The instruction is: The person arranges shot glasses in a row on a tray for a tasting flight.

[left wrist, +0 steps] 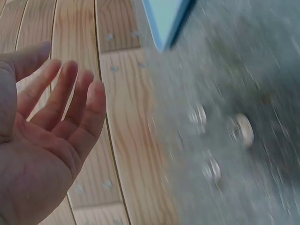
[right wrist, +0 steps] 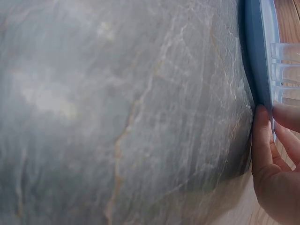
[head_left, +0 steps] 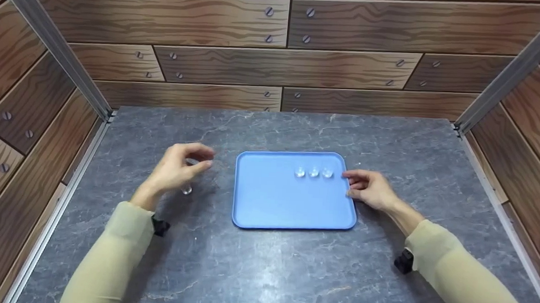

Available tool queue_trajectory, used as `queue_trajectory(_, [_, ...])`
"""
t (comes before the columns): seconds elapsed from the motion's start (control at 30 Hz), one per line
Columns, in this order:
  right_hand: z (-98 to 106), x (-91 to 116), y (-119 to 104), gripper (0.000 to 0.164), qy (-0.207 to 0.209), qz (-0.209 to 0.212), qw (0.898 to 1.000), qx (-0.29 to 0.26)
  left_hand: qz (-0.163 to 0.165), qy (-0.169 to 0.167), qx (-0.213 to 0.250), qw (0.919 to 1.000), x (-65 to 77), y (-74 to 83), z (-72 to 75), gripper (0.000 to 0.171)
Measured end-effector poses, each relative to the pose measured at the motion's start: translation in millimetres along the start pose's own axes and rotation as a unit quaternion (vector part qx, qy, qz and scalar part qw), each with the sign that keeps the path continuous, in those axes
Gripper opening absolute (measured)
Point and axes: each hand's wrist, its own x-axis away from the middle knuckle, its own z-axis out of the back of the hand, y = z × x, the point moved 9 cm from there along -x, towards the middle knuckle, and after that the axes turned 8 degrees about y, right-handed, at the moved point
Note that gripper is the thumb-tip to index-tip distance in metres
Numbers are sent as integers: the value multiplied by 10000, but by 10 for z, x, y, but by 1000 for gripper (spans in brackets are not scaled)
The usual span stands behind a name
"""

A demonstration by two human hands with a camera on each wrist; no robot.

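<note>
My left hand (head_left: 176, 167) is held over the table left of the tray, fingers loosely bent and nothing in them. Beneath it a small clear cup (head_left: 186, 189) peeks out. The left wrist view shows three clear cups, one of them a larger-looking cup (left wrist: 241, 130), blurred on the table. A blue rectangular tray (head_left: 290, 203) lies in the middle. Near its far right corner three small clear cups (head_left: 314, 172) stand in a row. My right hand (head_left: 372, 189) pinches the tray's right rim, with fingers (right wrist: 261, 136) on both sides of it.
The dark grey marbled table (head_left: 263, 271) reaches back to a wood-patterned wall (head_left: 237, 66). Similar side walls stand left and right, with metal rails (head_left: 54, 218) along the table's edges.
</note>
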Motion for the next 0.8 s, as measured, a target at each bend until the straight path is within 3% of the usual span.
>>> queue_trajectory(0.4, [-10, -11, 14, 54, -25, -56, 10000, -35, 615, -4, 552, 9966, 290, -533, 353, 44])
queue_trajectory(0.63, [-12, -2, 14, 54, -24, -47, 10000, -41, 755, -164, 573, 9954, 425, -802, 343, 54])
queue_trajectory(0.8, [-14, -4, 7, 54, -35, -69, 9999, -100, 960, -105, 551, 9938, 486, -969, 304, 55])
